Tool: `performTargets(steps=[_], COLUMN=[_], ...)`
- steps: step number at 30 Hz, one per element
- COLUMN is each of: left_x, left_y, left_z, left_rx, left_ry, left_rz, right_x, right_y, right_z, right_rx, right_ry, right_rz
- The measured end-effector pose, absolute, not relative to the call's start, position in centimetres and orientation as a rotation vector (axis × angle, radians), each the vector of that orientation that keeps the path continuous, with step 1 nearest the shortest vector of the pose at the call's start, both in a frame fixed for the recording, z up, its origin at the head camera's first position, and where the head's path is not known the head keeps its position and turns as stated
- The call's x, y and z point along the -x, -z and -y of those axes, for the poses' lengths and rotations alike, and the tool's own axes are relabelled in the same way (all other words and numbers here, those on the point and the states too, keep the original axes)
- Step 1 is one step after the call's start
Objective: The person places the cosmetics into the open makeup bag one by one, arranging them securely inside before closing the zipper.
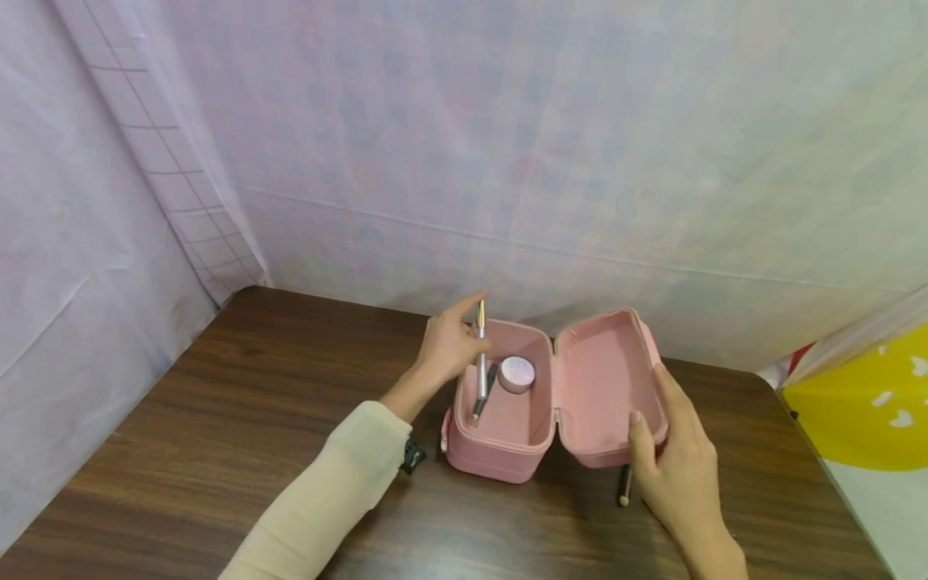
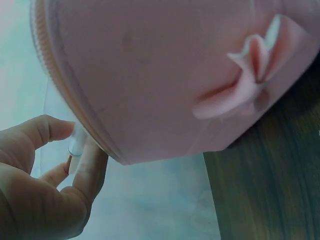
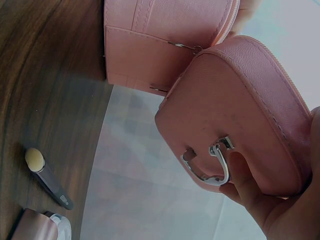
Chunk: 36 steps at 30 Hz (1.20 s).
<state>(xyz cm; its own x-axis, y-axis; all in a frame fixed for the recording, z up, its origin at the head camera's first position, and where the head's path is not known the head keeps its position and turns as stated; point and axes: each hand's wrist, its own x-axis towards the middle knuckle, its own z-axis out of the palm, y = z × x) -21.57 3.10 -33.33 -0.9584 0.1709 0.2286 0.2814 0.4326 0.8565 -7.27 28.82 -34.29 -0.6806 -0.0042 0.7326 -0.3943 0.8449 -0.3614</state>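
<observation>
Near the centre of the head view a pink case [image 1: 500, 435] lies open on the dark wooden table [image 1: 217, 419], its lid [image 1: 605, 387] swung out to the right of the tray. The left hand [image 1: 449, 346] hangs over the tray's upper-left corner and pinches a slim silver pen-like tube [image 1: 482, 362] between thumb and fingers; the left wrist view shows the fingertips [image 2: 55, 127] closed on the tube's clear end [image 2: 75, 145] just beside the case's zipper edge. The tube stands nearly upright, its long axis running from the gold tip at top down into the tray, where its lower end sits close to the front-left wall. Just right of it in the tray lie a round pink jar [image 1: 517, 374] and a dark stick whose kind cannot be told. The right hand [image 1: 674, 467] grips the lid's right rim, thumb over the edge and fingers under it near the metal clasp [image 3: 212, 162]. A small applicator [image 1: 623, 486] with a pale tip lies on the table below the lid, beside that hand. The left hand is plainly the nearer one to the tray.
</observation>
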Motion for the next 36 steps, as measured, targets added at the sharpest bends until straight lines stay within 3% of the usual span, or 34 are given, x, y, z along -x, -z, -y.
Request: performTargets(steps=[17,30,36], left_x=[22.0,22.4,22.9], left_y=[33.9,34.1,34.4], left_z=[-3.1,-3.2,-2.9], left_rx=[0.342,0.235,0.305], left_ry=[2.141,2.184,2.019], left_rz=[2.344,2.235,2.287], right_x=[7.2,7.2,7.1], right_y=[34.4,34.4,34.4], right_z=[-29.0,-28.9,-28.8], right_rx=[-0.271,-0.288,-0.286], right_ry=[-0.637,-0.637,-0.644], right_rz=[2.266,2.248,2.253])
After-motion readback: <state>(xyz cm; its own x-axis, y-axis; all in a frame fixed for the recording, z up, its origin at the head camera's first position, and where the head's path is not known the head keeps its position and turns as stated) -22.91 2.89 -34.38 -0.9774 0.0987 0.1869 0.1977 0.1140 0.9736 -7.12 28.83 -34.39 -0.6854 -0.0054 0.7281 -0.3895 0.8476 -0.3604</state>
